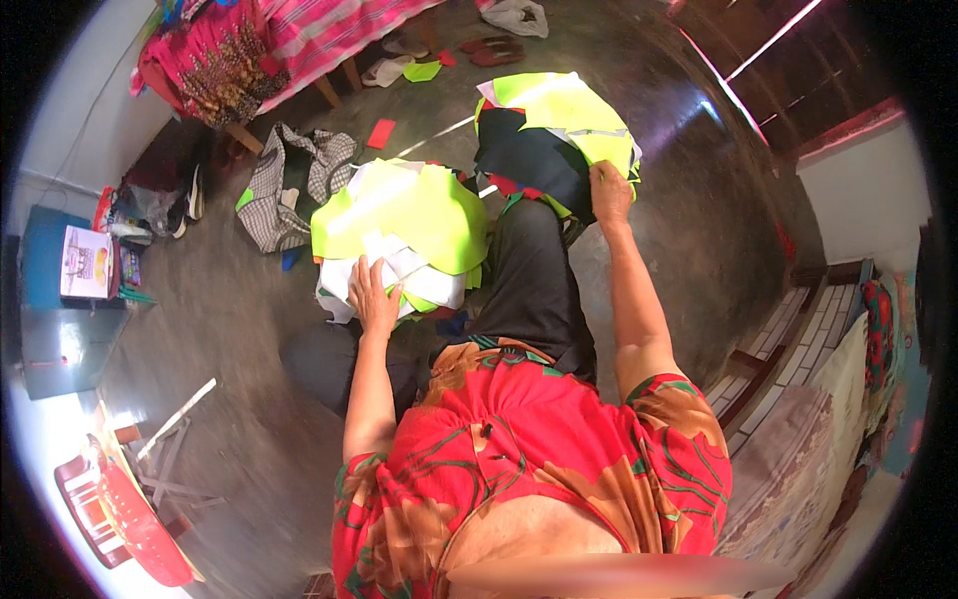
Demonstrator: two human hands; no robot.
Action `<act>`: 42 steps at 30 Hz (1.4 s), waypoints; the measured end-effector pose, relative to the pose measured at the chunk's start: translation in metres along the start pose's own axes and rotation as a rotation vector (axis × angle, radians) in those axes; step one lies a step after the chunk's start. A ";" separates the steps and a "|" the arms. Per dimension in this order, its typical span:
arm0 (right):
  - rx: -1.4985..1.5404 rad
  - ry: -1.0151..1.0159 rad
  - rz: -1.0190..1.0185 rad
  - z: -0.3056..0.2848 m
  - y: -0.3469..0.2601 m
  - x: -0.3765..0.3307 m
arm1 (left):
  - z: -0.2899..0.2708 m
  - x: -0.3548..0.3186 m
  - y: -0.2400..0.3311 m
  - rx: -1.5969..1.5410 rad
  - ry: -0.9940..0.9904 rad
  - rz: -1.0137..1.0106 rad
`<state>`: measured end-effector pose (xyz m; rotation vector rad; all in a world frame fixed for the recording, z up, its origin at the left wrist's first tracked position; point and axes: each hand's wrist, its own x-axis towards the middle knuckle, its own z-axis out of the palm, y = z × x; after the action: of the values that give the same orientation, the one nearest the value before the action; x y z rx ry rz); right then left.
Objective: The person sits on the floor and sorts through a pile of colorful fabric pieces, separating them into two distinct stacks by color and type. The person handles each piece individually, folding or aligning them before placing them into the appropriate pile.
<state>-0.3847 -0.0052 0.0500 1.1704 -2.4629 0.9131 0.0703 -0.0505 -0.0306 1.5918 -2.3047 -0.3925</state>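
I sit on the floor with one dark-trousered leg stretched out. My left hand [373, 296] rests flat on white cut pieces at the near side of a pile of neon yellow-green and white fabric pieces [404, 215] to my left front. My right hand [609, 192] reaches forward and grips the edge of a second stack of neon yellow-green and dark navy fabric pieces [554, 125] lying past my leg. Grey reflective strips show on that far stack.
A checked cloth bag [289, 185] lies left of the near pile. A bed with patterned pink covers [259, 45] stands at the back left, sandals [494, 48] beside it. A blue box [60, 299] and a red plastic basket [135, 514] sit on the left; a mattress [818, 439] on the right.
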 end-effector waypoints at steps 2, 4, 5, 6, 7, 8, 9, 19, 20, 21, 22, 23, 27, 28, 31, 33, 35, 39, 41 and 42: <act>0.129 0.027 0.070 -0.009 -0.005 0.008 | -0.003 -0.004 -0.003 -0.032 0.036 0.025; 0.231 0.075 0.074 -0.022 -0.014 0.010 | -0.004 -0.006 -0.003 -0.082 0.087 0.045; 0.310 0.045 0.079 -0.033 -0.028 0.008 | -0.006 -0.009 -0.003 -0.099 0.113 0.044; 0.467 -0.026 0.081 -0.043 -0.041 0.003 | -0.008 -0.011 0.001 -0.109 0.167 0.048; 0.622 -0.099 0.087 -0.049 -0.052 -0.004 | -0.014 -0.011 0.008 -0.119 0.180 0.036; 0.848 -0.232 0.086 -0.051 -0.058 -0.013 | -0.018 -0.010 0.017 -0.177 0.202 0.035; 1.047 -0.351 0.152 -0.051 -0.070 -0.025 | -0.021 -0.011 0.023 -0.235 0.228 0.032; 1.712 -1.224 0.633 -0.025 -0.177 -0.162 | -0.027 -0.047 0.047 -2.188 -0.477 -0.528; 1.629 -1.265 0.596 -0.018 -0.174 -0.167 | -0.037 -0.047 0.050 -2.241 -0.454 -0.486; 1.546 -1.302 0.559 -0.011 -0.170 -0.171 | -0.045 -0.047 0.052 -2.293 -0.433 -0.442; 1.457 -1.313 0.470 -0.008 -0.167 -0.172 | -0.051 -0.047 0.051 -2.344 -0.402 -0.395; 1.367 -1.317 0.382 -0.005 -0.161 -0.171 | -0.045 -0.048 0.046 -2.253 -0.321 -0.447; 1.024 -1.279 0.103 -0.014 -0.146 -0.156 | -0.028 -0.046 0.021 -2.074 -0.174 -0.474; 0.950 -1.235 0.189 -0.025 -0.150 -0.150 | -0.031 -0.045 0.020 -2.017 -0.133 -0.486; 1.045 -0.895 0.008 -0.040 -0.144 -0.123 | -0.038 -0.040 0.009 -1.919 -0.013 -0.520; 0.733 -0.594 -0.229 -0.038 -0.125 -0.105 | -0.049 -0.036 0.000 -1.869 0.070 -0.531; 0.503 -0.357 -0.432 -0.049 -0.124 -0.090 | -0.067 -0.031 -0.008 -1.813 0.156 -0.535; 0.294 -0.283 -0.558 -0.043 -0.102 -0.091 | -0.114 -0.025 -0.018 -1.745 0.439 -0.399; 0.294 -0.394 -0.512 -0.037 -0.094 -0.101 | -0.138 -0.025 -0.028 -1.700 0.509 -0.404; 0.239 -0.407 -0.526 -0.037 -0.094 -0.106 | -0.150 -0.024 -0.028 -1.591 0.540 -0.422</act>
<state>-0.2459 0.0375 0.0676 2.1359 -2.1585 0.8863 0.1623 -0.0451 0.0927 0.9812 -0.6462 -1.2445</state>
